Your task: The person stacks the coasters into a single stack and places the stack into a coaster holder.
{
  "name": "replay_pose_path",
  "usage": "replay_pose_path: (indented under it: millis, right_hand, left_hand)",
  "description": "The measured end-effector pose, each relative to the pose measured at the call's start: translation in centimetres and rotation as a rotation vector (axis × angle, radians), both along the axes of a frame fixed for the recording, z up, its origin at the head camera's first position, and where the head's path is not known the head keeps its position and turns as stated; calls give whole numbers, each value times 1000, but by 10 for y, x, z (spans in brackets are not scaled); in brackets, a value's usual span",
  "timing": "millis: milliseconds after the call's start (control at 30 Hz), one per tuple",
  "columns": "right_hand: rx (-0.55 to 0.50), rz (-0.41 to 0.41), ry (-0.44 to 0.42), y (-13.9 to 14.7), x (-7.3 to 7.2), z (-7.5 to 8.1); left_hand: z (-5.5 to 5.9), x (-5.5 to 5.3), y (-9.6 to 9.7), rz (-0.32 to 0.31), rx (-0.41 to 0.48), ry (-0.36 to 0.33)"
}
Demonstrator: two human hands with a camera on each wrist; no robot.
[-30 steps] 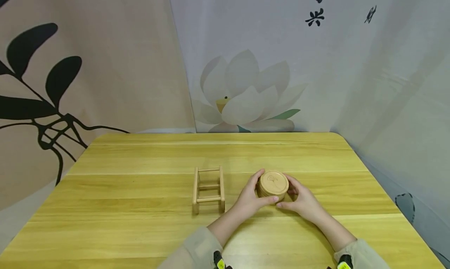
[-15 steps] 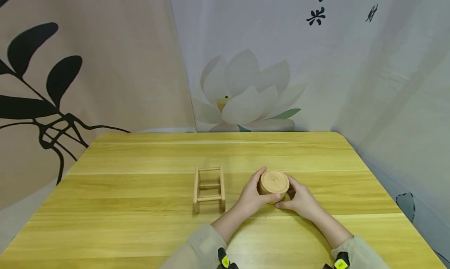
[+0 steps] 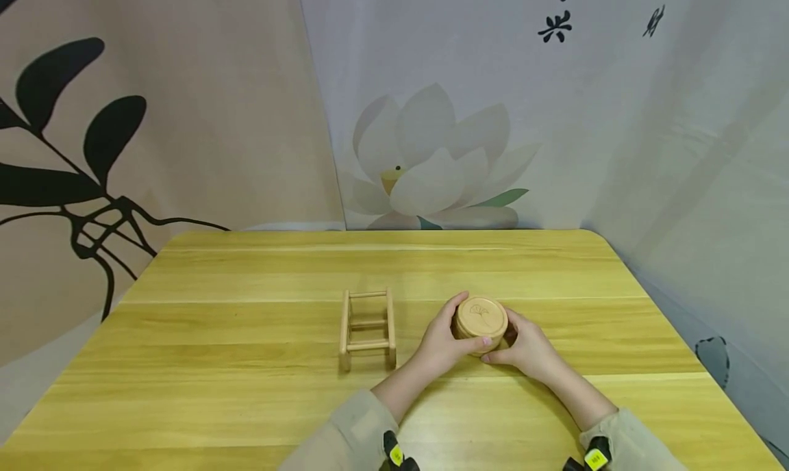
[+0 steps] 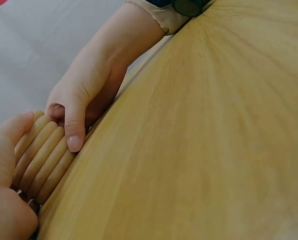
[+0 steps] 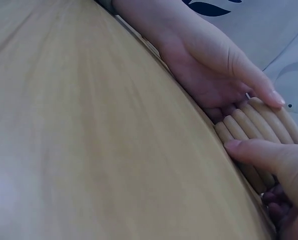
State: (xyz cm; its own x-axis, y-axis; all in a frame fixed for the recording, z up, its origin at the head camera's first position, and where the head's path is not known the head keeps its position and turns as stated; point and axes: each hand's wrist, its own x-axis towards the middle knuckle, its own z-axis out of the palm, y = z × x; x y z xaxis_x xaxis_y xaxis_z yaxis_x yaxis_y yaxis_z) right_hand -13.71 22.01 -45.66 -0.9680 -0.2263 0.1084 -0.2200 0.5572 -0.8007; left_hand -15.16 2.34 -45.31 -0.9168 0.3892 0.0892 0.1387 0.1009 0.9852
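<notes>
A stack of round wooden coasters [image 3: 482, 315] stands on the table, a leaf design engraved on its top disc. My left hand [image 3: 439, 343] grips its left side, with the thumb at the front near the top disc. From the right, my right hand [image 3: 531, 350] holds the stack, its thumb lower down at the front. Rounded edges of several coasters [image 4: 44, 157] show between both hands in the left wrist view. In the right wrist view, the left thumb rests high on the coasters [image 5: 261, 122] and the right thumb presses lower. Some fingers are hidden behind the stack.
A small wooden rack [image 3: 368, 344] with crossbars stands left of the stack, a short way from the left hand. The wooden table [image 3: 185, 382] reaches back to a printed cloth backdrop [image 3: 246, 115]. Bands with yellow labels sit at both sleeves.
The left thumb has shifted slightly upward on the stack. Both wrists have come a little closer together. The coasters stay almost where they were, and the rack has not moved.
</notes>
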Motion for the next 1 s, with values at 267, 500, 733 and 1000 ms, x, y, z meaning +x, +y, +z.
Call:
replay_pose_path:
  millis: [267, 500, 733, 1000]
  right_hand:
    - [21, -1, 19, 0, 1, 2]
    - [16, 1, 29, 0, 1, 1]
    - [-6, -7, 36, 0, 1, 0]
    - [-17, 0, 54, 1, 1, -1]
  left_hand:
    - [0, -1, 0, -5, -1, 5]
    - [-1, -2, -1, -6, 6, 1]
    - [-2, -3, -2, -20, 35, -5]
    - [-2, -3, -2, -30, 88, -30]
